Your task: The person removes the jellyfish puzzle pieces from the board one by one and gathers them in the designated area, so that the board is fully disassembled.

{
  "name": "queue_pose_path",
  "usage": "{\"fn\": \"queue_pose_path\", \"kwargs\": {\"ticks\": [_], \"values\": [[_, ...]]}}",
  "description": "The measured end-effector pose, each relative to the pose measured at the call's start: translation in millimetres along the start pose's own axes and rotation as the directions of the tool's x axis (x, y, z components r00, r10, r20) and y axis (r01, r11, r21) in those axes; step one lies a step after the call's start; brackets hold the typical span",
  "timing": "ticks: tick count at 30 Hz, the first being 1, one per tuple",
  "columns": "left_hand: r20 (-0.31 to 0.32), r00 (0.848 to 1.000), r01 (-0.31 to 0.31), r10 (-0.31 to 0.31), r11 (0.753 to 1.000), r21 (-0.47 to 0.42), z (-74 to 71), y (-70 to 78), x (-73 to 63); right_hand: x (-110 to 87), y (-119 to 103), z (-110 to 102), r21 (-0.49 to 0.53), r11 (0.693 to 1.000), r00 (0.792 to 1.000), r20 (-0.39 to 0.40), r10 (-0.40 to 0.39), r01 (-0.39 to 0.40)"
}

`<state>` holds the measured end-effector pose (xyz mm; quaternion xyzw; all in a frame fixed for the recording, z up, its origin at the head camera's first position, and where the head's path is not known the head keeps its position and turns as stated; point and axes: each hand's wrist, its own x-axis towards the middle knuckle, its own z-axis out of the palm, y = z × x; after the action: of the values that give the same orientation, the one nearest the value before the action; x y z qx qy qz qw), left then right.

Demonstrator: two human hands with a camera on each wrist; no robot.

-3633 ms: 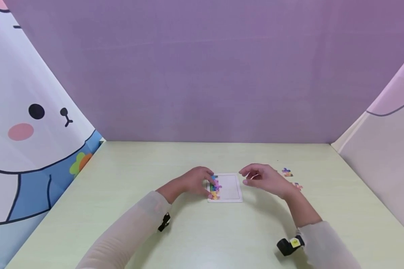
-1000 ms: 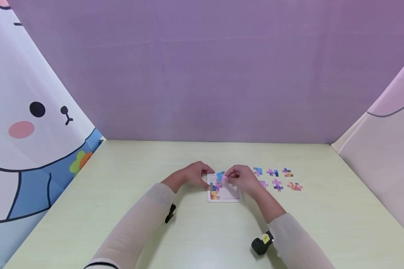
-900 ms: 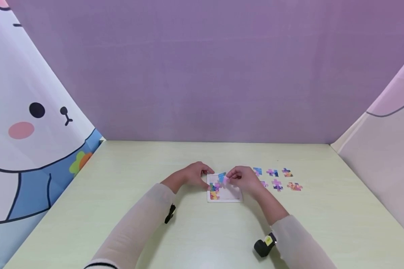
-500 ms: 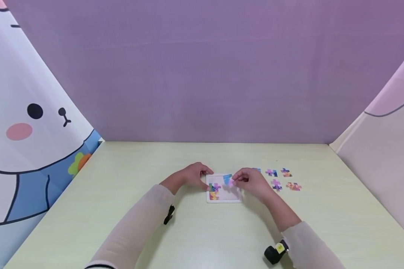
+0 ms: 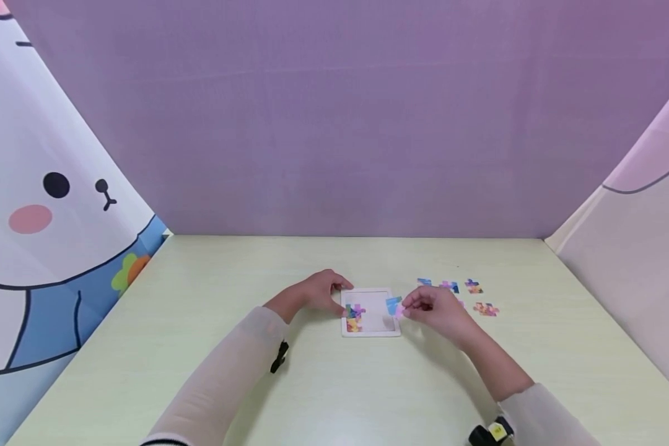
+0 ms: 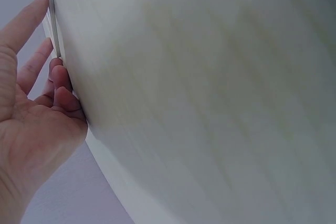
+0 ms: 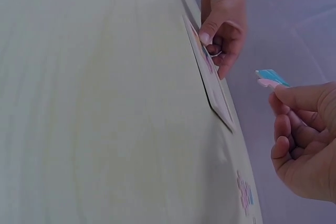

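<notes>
My left hand (image 5: 318,293) is at the left side of a white puzzle tray (image 5: 370,334), its thumb and index finger extended and touching the tray's edge near the far corner; the left wrist view shows the other fingers loosely curled. Several joined puzzle pieces (image 5: 354,318) lie in the tray's near-left part. My right hand (image 5: 437,311) pinches a blue and pink puzzle piece (image 5: 393,306) between thumb and fingertips. It hovers over the tray's right edge, and in the right wrist view this puzzle piece (image 7: 272,77) is raised and tilted.
Beyond and right of my right hand lie loose puzzle pieces, among them a blue one (image 5: 424,282), a purple one (image 5: 450,287) and an orange one (image 5: 486,309). My right hand partly covers some. A purple backdrop (image 5: 334,124) rises behind the pale table (image 5: 312,384).
Since about a second ago my right hand has moved right with the puzzle piece, from above the tray's far-left part to its right edge. My left hand stays at the tray.
</notes>
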<state>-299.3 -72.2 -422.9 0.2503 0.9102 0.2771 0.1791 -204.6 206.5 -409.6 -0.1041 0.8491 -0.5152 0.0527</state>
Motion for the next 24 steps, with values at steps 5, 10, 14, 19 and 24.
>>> {"fn": "queue_pose_path", "kwargs": {"ticks": [5, 10, 14, 19, 24], "values": [[-0.005, 1.0, -0.005, 0.005, 1.0, 0.005, -0.2, 0.5, 0.0, -11.1, 6, -11, 0.023, 1.0, 1.0, 0.013, -0.014, 0.014], [-0.002, 1.0, 0.001, -0.001, 1.0, 0.012, 0.4, 0.7, 0.2, -19.7, 15, -20, 0.02, 1.0, 1.0, 0.013, -0.001, 0.001], [-0.006, 1.0, 0.012, -0.012, 1.0, 0.011, 1.8, 1.0, 0.0, -24.9, 23, -26, -0.018, 1.0, 1.0, 0.009, 0.024, -0.024], [-0.013, 1.0, 0.025, -0.025, 1.0, -0.002, 3.1, 1.1, 0.2, -31.8, 31, -34, -0.065, 0.997, 0.998, 0.025, 0.05, -0.048], [-0.014, 0.999, 0.034, -0.035, 0.999, -0.01, 3.3, 0.0, 0.8, -37.1, 39, -40, -0.056, 0.995, 0.996, 0.04, 0.08, -0.078]]}}
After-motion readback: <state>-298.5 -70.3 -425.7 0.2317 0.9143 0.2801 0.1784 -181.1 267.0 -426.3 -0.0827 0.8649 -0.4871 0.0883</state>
